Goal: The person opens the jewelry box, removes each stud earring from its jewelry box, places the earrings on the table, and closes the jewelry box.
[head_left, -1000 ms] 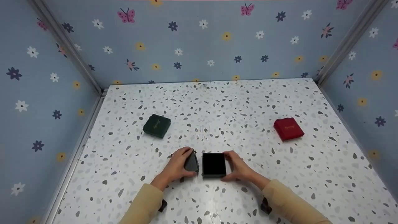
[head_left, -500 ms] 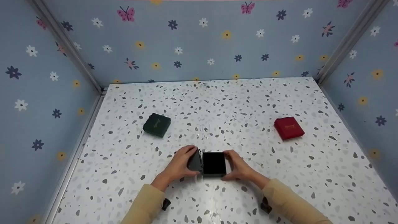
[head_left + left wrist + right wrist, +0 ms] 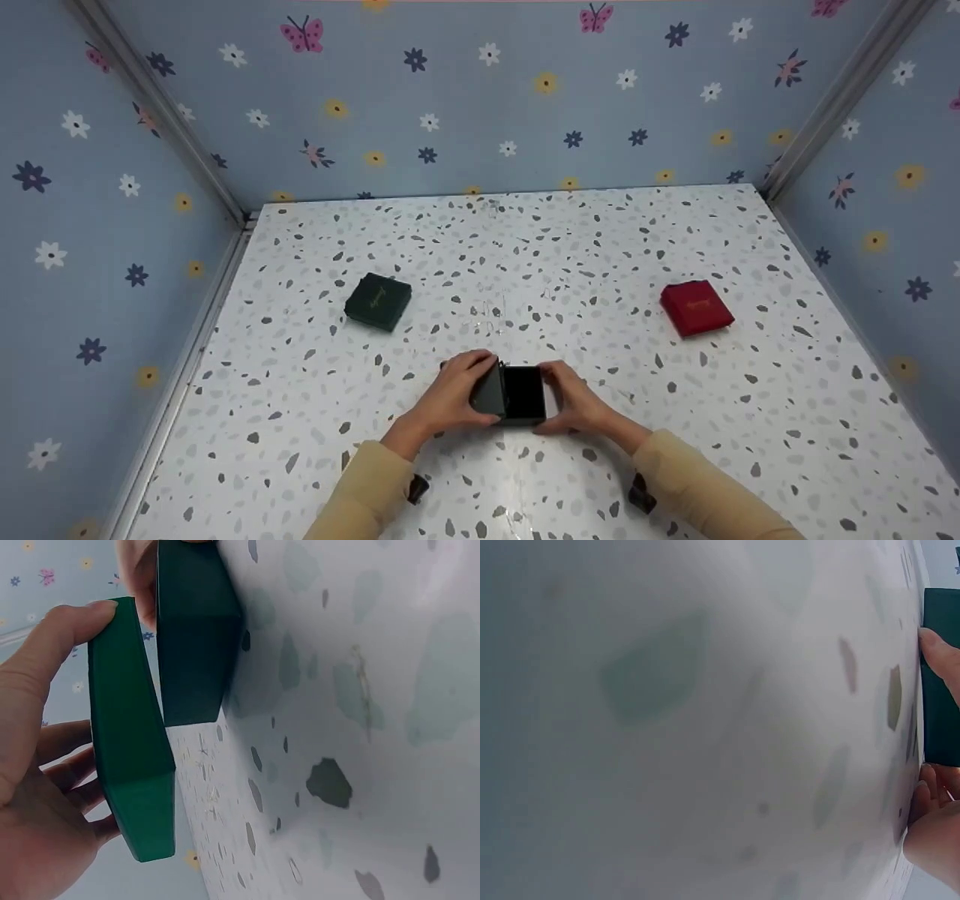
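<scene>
- A dark green lid (image 3: 489, 394) is pinched in the grip of the left hand (image 3: 450, 394), with the thumb laid along the near edge and the fingers set at the far edge.
- The lid is held tilted at the left side of a dark green box (image 3: 525, 397), and part of the box's opening is hidden by it in the head view; whether the two are touching cannot be told.
- The box is rested on the speckled worktop (image 3: 570, 255), with its black hollow turned upward.
- The right side of the box is held in the grip of the right hand (image 3: 574, 397), the thumb being placed at the near corner and the fingers at the far one.
- In the right wrist view, only an edge of the box and part of the hand are shown.
- Farther back on the worktop, a green case (image 3: 379, 302) is seen to the left and a red case (image 3: 697, 308) to the right, well apart; each is marked with small gold lettering.
- The worktop is bordered by a pale blue back wall (image 3: 450, 97), decorated with flowers and butterflies.
- Both forearms are covered by tan sleeves (image 3: 709, 491).
</scene>
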{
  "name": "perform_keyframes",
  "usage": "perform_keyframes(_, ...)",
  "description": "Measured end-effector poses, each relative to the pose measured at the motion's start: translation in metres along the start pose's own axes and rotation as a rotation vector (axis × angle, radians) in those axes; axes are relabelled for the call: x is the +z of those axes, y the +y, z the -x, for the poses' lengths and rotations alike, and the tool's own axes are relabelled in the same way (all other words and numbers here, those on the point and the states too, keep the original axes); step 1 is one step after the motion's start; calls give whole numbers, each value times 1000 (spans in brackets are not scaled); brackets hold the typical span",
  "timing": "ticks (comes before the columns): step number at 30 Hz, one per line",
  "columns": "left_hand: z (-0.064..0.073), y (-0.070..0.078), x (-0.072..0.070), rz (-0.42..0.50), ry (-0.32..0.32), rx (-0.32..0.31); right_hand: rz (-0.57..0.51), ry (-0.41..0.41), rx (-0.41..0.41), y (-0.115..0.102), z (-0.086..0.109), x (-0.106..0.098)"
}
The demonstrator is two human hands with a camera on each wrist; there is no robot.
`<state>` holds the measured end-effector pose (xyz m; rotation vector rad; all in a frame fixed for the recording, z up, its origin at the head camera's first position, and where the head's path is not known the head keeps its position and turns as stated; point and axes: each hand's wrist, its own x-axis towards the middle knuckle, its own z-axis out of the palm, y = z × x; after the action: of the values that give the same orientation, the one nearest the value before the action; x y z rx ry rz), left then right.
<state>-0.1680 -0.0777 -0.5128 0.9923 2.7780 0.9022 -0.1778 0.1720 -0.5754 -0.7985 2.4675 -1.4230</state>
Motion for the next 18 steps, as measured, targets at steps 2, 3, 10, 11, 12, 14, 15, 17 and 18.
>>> perform_keyframes(2,-3,1,2,-8,-4,7,8,1,1,0,0,0)
perform_keyframes(3,-5,2,3,-11,-8,8,12,1,-2,-1,0,0)
perform_keyframes(10,-14,9,8,-18,-47,0,18,-7,4,-22,2,-5)
perform_keyframes(11,-15,10,9,-18,-51,1,31,-9,5,-18,1,-4)
perform_keyframes(12,-16,11,9,-16,-55,3,40,-9,5,-12,1,-3)
perform_keyframes(14,-18,13,11,-9,-63,3,56,-11,12,-1,1,-1)
perform_keyframes(15,-19,15,11,-9,-69,3,51,-11,9,0,1,-1)
perform_keyframes(17,-21,17,13,-5,-79,2,46,-12,12,1,1,-1)
perform_keyframes(18,-22,18,13,-6,-83,3,48,-12,14,1,1,-1)
